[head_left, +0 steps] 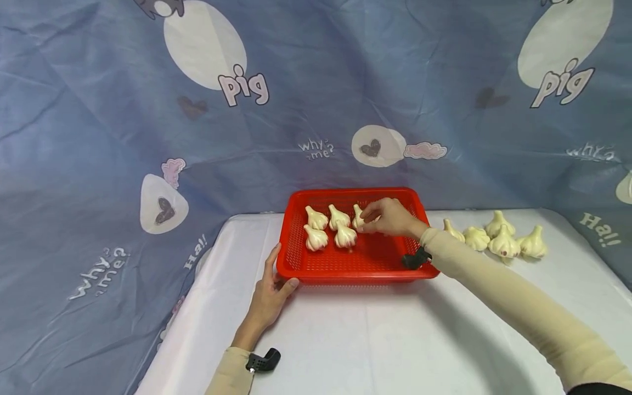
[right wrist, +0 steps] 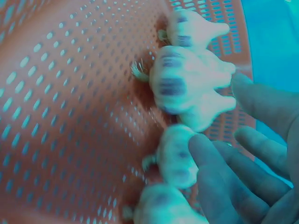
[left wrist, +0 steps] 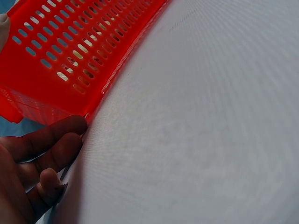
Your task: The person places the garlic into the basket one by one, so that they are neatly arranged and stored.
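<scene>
A red plastic basket [head_left: 345, 275] with perforated walls stands on the white-covered table. At its near left corner my left hand [head_left: 269, 299] holds it, the thumb against the front and the fingers [left wrist: 56, 154] along the outer side by the base. Several garlic bulbs [head_left: 316, 238] lie in the basket's left and back part. Over the back of the basket my right hand [head_left: 387, 218] reaches in beside a garlic bulb [right wrist: 177, 156]. Its thumb and fingers are spread apart in the right wrist view, one fingertip at that bulb, which the hand partly hides in the head view.
On the table to the right of the basket sits a group of several more garlic bulbs [head_left: 503, 241], partly behind the right forearm. A blue printed cloth [head_left: 296, 109] hangs behind and around the white tabletop [head_left: 345, 340].
</scene>
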The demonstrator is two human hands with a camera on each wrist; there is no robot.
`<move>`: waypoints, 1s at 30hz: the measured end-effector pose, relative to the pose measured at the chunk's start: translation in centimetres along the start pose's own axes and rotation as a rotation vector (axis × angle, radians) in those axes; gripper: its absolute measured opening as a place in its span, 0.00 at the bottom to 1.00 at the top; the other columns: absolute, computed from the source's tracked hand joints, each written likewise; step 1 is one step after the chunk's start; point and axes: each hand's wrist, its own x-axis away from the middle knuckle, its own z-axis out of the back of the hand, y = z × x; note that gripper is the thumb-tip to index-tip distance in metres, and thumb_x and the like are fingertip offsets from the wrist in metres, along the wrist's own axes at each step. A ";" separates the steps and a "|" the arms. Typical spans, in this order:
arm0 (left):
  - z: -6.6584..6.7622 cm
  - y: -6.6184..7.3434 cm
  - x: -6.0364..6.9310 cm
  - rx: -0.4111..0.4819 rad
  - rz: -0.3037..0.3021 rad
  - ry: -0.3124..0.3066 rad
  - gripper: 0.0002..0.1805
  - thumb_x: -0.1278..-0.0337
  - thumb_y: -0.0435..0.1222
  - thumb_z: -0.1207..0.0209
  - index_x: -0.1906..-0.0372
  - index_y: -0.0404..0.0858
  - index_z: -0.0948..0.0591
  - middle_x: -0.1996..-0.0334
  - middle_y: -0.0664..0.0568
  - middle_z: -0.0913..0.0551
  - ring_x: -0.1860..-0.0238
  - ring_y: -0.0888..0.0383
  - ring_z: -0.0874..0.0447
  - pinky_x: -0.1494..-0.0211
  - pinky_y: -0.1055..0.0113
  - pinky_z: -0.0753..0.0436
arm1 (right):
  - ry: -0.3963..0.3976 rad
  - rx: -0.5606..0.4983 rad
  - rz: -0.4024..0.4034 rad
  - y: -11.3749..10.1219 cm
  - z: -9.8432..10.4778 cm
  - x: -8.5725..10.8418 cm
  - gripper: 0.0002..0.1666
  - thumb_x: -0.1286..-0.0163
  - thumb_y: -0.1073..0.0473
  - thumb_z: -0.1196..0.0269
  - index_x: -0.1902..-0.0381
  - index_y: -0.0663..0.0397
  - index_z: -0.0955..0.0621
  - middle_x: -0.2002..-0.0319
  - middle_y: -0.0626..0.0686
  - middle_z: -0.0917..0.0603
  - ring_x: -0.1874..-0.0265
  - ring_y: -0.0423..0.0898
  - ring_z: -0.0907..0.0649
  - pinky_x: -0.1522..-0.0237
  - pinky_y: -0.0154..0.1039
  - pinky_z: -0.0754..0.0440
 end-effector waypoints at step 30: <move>0.1 -0.1 -0.1 0.020 -0.007 -0.005 0.52 0.33 0.41 0.31 0.14 0.66 0.50 0.52 0.42 0.08 0.66 0.60 0.16 0.62 0.65 0.20 | 0.208 0.260 -0.194 9.4 12.2 17.6 0.18 0.28 0.49 0.29 0.50 0.56 0.11 0.56 0.58 0.07 0.72 0.37 0.12 0.69 0.36 0.20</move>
